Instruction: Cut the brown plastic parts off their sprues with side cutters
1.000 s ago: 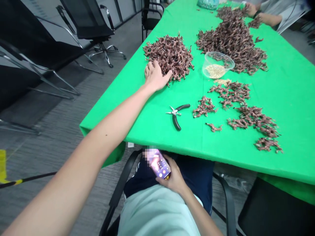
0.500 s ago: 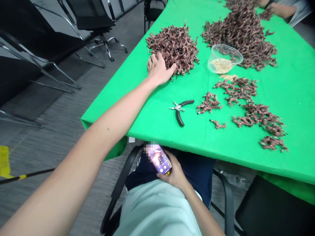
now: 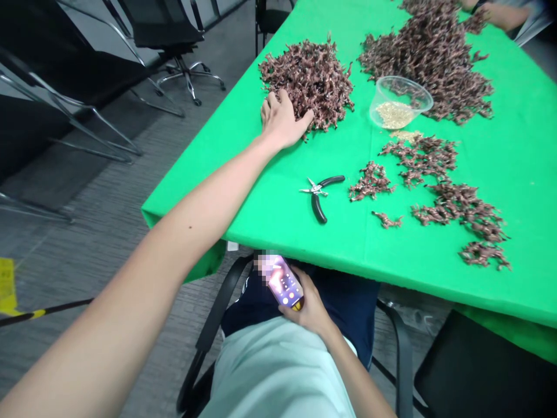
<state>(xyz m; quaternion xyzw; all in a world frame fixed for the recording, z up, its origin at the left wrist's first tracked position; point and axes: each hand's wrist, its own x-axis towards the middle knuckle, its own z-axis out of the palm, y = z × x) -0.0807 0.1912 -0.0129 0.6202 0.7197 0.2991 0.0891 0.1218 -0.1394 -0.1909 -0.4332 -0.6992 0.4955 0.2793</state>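
Two bare hands are at work, the nearer being the right hand (image 3: 310, 299), low in the lap over dark navy legwear (image 3: 348, 313) and below a pale mint-green shirt (image 3: 278, 371); its fingers and thumb are wrapped around a lit, purple-screened phone (image 3: 285, 281). Beside the person's chair, at lower right, stands a flat-topped black seat (image 3: 487, 371). Just past the lap runs the edge of a table in bright green cloth (image 3: 270, 220), its fabric lightly creased and hanging over the corner. On it, towards the near edge, are a single small brown animal-shaped figure (image 3: 387, 220) and small black-handled metal pliers (image 3: 317, 190), jaws apart, with loose clusters of such figures to the right. Farther in, the left hand (image 3: 281, 119) lies against the near left side of a rounded brown pile of figures (image 3: 311, 81), fingers spread and thumb held wide, fingertips partly hidden among the pieces. A clear plastic tub (image 3: 378, 110) of golden grains (image 3: 395, 115) stands tilted by a larger brown heap (image 3: 429, 64); a co-worker's forearm (image 3: 505, 14) reaches beyond. Across grey striped carpet (image 3: 113, 220) to the left stand black chairs with chrome frames (image 3: 100, 75), one on castors.
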